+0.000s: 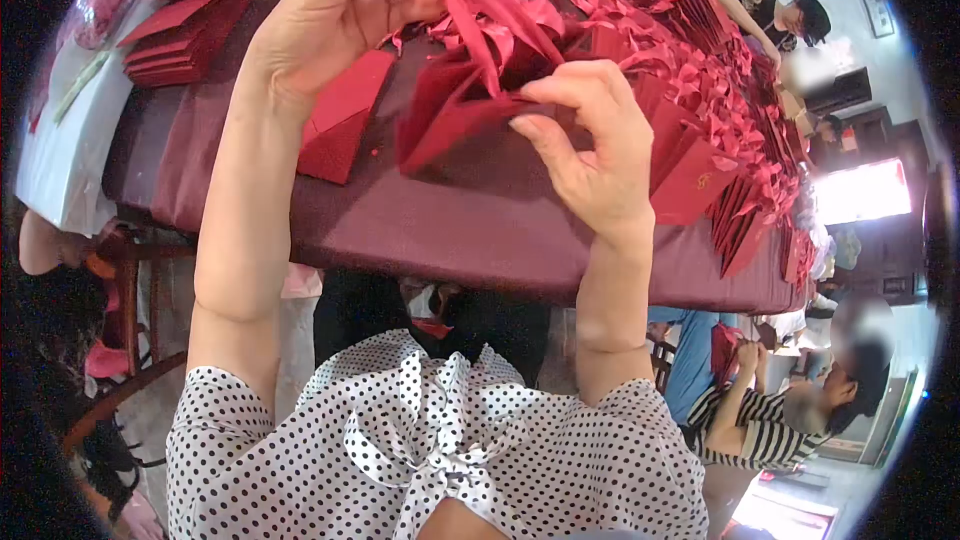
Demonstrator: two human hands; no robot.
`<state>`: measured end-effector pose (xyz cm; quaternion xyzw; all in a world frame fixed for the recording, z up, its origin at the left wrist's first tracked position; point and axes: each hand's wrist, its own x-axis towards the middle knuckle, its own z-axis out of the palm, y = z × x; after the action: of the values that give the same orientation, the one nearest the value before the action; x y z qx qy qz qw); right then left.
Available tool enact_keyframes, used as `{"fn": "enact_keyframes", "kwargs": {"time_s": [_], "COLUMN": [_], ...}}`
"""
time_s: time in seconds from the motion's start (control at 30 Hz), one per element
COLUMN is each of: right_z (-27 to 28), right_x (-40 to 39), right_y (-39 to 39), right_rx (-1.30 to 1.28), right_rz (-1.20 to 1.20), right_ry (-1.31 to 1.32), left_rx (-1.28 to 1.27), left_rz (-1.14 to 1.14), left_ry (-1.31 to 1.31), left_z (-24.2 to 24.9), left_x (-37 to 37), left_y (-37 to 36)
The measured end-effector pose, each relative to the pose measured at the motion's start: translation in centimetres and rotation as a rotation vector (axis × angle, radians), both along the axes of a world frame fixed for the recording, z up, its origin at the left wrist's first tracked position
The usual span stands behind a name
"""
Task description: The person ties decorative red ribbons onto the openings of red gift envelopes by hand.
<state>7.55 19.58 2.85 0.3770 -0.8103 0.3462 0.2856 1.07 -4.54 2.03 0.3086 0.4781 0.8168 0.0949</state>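
Between my hands a dark red paper gift bag [440, 125] is held tilted above the table, its near edge blurred by motion. A shiny red ribbon [465, 15] runs up from its opening. The upper end of that ribbon is at the fingertips of my left hand [335, 15], which are closed on it. My right hand [595, 135] pinches the bag's edge between thumb and finger. Left of the bag, a flat red paper piece [345, 120] lies on the table, partly behind my left forearm.
Heaps of red bags with ribbon bows [690, 90] cover the far and right side of the maroon-covered table [430, 230]. Stacked red bags [195, 25] lie at left, near a white box [75, 150]. A wooden chair [130, 340] stands at left; co-workers sit at right.
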Motion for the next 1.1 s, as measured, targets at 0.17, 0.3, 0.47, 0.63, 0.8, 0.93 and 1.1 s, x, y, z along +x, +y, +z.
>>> {"fn": "enact_keyframes", "kwargs": {"time_s": [0.17,0.3,0.47,0.63,0.8,0.93,1.1], "right_z": [-0.9,-1.3,-2.2,-2.1,-1.9,0.3,-4.4], "right_x": [-0.8,-1.6,-1.6,-2.7,-2.7,1.2,2.4], "right_y": [0.6,0.8,0.8,2.4,2.9,6.2,17.7], "right_rx": [-0.086,-0.198,-0.353,-0.204,-0.454,-0.713,-0.626], "right_rz": [-0.107,-0.178,-0.168,-0.459,-0.286,-0.519,-0.609], "right_ry": [0.098,0.197,0.06,0.372,-0.049,-0.036,0.037], "left_rx": [0.129,-0.439,-0.663,-0.442,-0.595,-0.635,-0.621], "left_rz": [0.202,0.178,0.31,0.368,0.653,0.111,-0.189], "left_ry": [-0.172,0.345,0.262,0.168,0.149,0.332,0.808], "left_z": [-0.6,-0.8,-1.9,-2.0,-6.1,-1.6,-6.3], "left_x": [-0.5,0.8,1.6,0.5,-1.7,5.1,7.5], "left_y": [1.9,2.1,4.6,3.1,2.5,6.8,11.2]}}
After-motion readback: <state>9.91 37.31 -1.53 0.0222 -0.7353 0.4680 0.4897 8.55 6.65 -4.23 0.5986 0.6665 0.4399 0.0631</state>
